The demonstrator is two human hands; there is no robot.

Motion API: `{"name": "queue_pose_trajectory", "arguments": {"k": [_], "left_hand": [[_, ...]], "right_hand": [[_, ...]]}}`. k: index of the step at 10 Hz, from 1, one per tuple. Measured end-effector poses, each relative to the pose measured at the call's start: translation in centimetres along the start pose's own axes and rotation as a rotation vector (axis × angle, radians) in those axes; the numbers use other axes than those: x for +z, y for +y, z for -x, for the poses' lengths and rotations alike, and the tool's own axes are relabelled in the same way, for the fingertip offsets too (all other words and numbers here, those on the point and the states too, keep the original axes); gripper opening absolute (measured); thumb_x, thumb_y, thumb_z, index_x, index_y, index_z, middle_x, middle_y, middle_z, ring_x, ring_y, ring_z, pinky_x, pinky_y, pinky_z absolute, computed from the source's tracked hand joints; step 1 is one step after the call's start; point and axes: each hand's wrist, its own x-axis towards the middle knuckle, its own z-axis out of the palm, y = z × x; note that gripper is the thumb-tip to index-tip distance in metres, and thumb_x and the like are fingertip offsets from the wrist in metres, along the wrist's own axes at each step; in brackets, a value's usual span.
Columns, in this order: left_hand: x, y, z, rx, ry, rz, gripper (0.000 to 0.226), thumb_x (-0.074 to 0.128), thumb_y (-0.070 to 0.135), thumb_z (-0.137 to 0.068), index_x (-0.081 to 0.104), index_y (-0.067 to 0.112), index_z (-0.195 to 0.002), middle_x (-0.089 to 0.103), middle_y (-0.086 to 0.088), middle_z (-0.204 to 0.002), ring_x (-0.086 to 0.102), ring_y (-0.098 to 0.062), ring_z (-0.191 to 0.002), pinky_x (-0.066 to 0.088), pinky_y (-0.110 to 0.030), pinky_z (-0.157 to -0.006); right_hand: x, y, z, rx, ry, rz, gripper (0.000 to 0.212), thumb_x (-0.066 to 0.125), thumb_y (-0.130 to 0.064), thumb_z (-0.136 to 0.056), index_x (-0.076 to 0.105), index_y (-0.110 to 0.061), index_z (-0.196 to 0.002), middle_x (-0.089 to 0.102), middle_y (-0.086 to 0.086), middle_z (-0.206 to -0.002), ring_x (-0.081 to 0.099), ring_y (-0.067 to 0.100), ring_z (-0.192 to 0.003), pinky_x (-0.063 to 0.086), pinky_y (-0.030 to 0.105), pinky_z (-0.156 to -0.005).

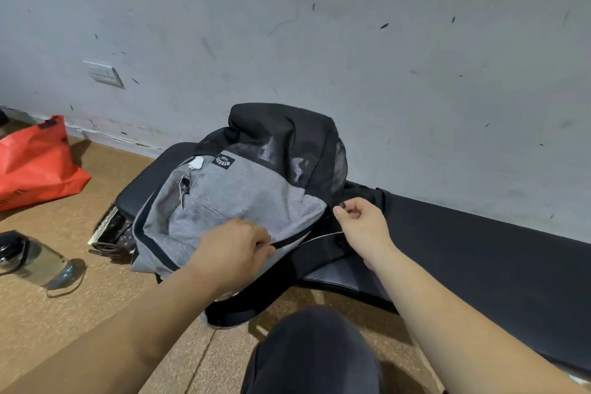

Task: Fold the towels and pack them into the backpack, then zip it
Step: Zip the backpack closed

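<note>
Backpack (pixel 236 201), contents hidden, lies on mat (pixel 479 249); left hand (pixel 233 253) and right hand (pixel 361 227) fingers pinch along its zipper (pixel 319 237).

One backpack (pixel 236 201), bottle (pixel 35 261), bag (pixel 35 166) (red); two hands (pixel 235 249) (pixel 363 227)

1. The backpack (pixel 236 201) lies on the left end of the bench (pixel 479 249). Near the top of its grey front is a small black patch (pixel 223 160) with white capitals under a small emblem. The letters stand upside down to the camera and look like "STEELS", but blur leaves this unsure.
2. The backpack's black upper panel bears large pale marks (pixel 284 157), one shaped like "1" and one like "S". They are faint and not surely readable.
3. The red bag (pixel 35 163), on the floor left of the bench, has dark print (pixel 12 197) along its lower left edge, too small to read.
</note>
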Motion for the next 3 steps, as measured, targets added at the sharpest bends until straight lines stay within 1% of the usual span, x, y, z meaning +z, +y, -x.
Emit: {"name": "queue_pose_trajectory", "arguments": {"k": [1,2,3], "left_hand": [[-0.3,1.2,0.5,-0.014,-0.01,0.023,0.031,0.054,0.052,-0.094,0.06,0.025,-0.082,0.061,0.008,-0.08,0.06,-0.017,-0.08,0.052,-0.038,-0.066],[-1.3,3.4,0.2,0.016,0.036,0.08,0.028,0.055,0.052,-0.094,0.067,0.027,-0.097,0.065,0.008,-0.091,0.063,-0.018,-0.089,0.054,-0.039,-0.074],[-3.0,6.8,-0.9,0.072,0.115,0.17,0.027,0.06,0.049,-0.095,0.068,0.031,-0.115,0.068,0.01,-0.106,0.064,-0.016,-0.102,0.054,-0.036,-0.082]], "right_hand": [[-1.8,-0.8,0.8,0.02,-0.08,0.027,0.007,0.07,-0.033,-0.093,0.07,-0.026,-0.097,0.07,-0.002,-0.09,0.067,0.018,-0.082,0.06,0.038,-0.084],[-4.3,-1.9,2.3,0.016,-0.171,0.083,0.02,0.071,-0.036,-0.092,0.069,-0.026,-0.109,0.071,-0.003,-0.096,0.07,0.016,-0.083,0.051,0.028,-0.068],[-7.6,-3.7,4.5,-0.006,-0.229,0.057,0.013,0.068,-0.035,-0.094,0.072,-0.024,-0.1,0.069,-0.001,-0.086,0.067,0.012,-0.073,0.05,0.027,-0.06]]}}
